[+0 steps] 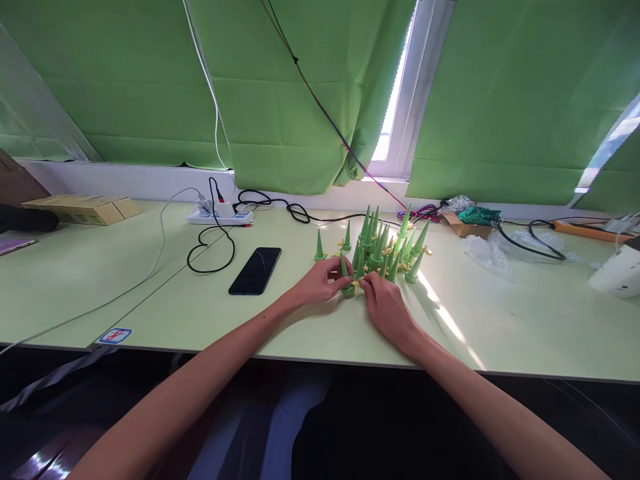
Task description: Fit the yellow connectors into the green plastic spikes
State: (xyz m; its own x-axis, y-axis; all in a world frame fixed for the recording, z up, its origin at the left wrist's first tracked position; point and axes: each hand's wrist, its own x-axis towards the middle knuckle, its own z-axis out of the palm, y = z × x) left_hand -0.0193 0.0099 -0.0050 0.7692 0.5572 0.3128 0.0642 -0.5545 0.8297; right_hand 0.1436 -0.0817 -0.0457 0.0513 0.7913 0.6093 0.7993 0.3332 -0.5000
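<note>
Many green cones with small yellow pieces at their bases stand in a cluster (pixel 377 247) on the pale green table. My left hand (pixel 324 281) is closed around a green cone (pixel 344 268) at the cluster's front left, holding it upright. Beside it, my right hand (pixel 385 303) pinches a small yellow piece (pixel 356 285) at the base of that cone. The fingertips of both hands are close together. A separate green cone (pixel 319 247) stands at the left of the cluster, and another (pixel 347 237) stands behind my left hand.
Left of my hands lies a black phone (pixel 255 271). Behind it is a white power strip (pixel 221 217) with cables. Cardboard boxes (pixel 85 209) sit at the far left. Plastic bags (pixel 487 255), a small open box (pixel 467 225) and a white device (pixel 617 272) are on the right.
</note>
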